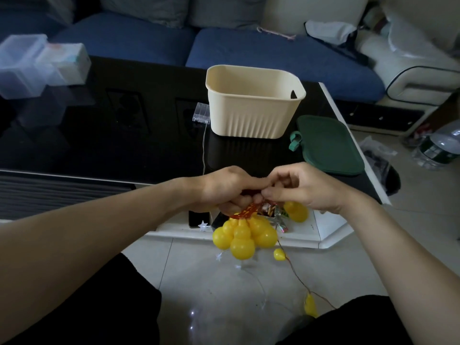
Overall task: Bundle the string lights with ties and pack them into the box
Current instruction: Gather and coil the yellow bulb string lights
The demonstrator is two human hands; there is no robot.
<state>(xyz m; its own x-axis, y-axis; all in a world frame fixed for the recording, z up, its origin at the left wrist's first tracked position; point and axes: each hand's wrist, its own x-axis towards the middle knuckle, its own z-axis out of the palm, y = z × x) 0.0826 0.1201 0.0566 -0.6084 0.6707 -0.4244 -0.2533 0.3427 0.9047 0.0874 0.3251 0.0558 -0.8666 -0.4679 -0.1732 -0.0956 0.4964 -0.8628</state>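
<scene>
A cluster of yellow gourd-shaped string lights (242,236) hangs below my hands, in front of the black table's edge. My left hand (224,190) grips the gathered tops of the lights, where a red ornament (246,211) shows. My right hand (302,186) pinches something small at the same spot; what it pinches is hidden by the fingers. Loose yellow bulbs (279,254) trail on a thin wire down toward the floor. The cream ribbed box (254,115) stands open on the table beyond my hands. A clear battery case (201,113) with a thin wire lies left of the box.
A green lid (328,145) lies right of the box. Clear plastic containers (37,63) sit at the table's far left. A blue sofa (224,46) runs behind the table. A water bottle (438,148) lies on the tiled floor to the right. Small star lights (202,225) dangle near the table edge.
</scene>
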